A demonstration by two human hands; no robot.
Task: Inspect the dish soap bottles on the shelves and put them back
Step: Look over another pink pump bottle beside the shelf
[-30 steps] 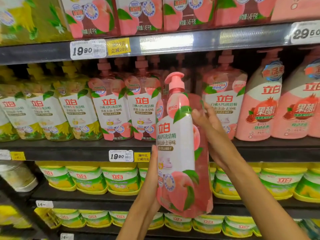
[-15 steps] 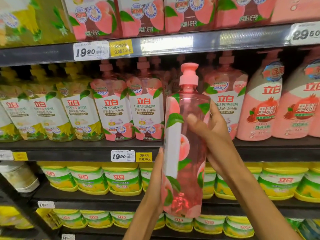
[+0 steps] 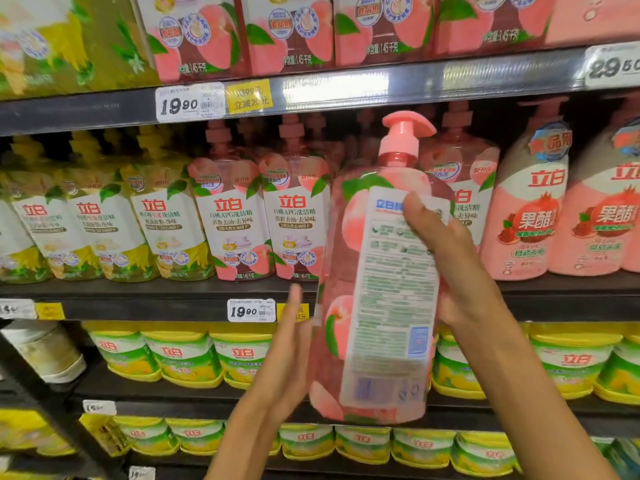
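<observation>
Two hands on one pink bottle held up in front of the middle shelf, back label facing out, print too blurry to read. Right hand curls round it; left hand lies flat, fingers straight, against its side.

The held bottle is glossy, translucent pink plastic with a smooth pump and a matt white paper-like back label. The shelf rail looks like shiny metal; price tags look like paper.
</observation>
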